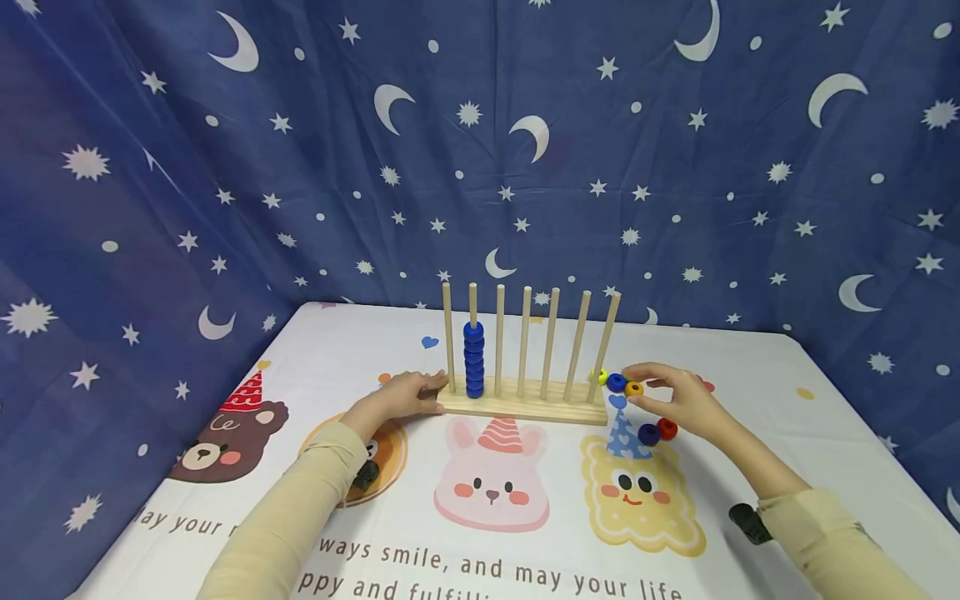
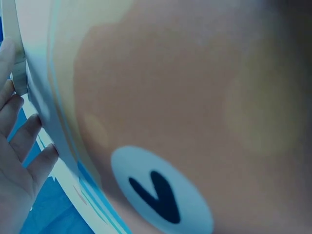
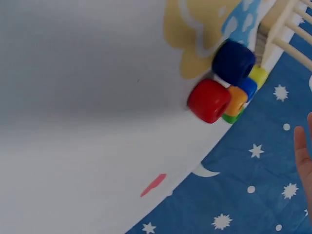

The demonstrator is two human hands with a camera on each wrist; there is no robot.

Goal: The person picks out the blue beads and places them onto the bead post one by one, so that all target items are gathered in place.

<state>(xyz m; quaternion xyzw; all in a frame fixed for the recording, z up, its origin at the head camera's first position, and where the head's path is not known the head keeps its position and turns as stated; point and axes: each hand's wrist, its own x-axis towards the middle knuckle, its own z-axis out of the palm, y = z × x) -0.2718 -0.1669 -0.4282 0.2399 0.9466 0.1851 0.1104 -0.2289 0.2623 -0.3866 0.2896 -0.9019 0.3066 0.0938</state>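
A wooden bead rack (image 1: 525, 408) with several upright pegs stands mid-table. Blue beads (image 1: 474, 362) are stacked on its second peg from the left. My left hand (image 1: 401, 396) grips the rack's left end, thumb in front and fingers behind; the left wrist view shows the other fingers spread. To the right of the rack, my right hand (image 1: 686, 404) reaches over loose beads, thumb and fingers apart around an orange bead (image 1: 633, 389). Beside that lie a blue bead (image 1: 616, 382) and a yellow bead (image 1: 602, 377). Closer in are a dark blue bead (image 1: 648, 434) and a red bead (image 3: 209, 101).
A green bead (image 3: 233, 117) peeks out behind the orange one in the right wrist view. The white tablecloth (image 1: 570, 517) has printed cartoon animals and lettering. Behind and left hangs a blue curtain (image 1: 420, 208) with moons and stars.
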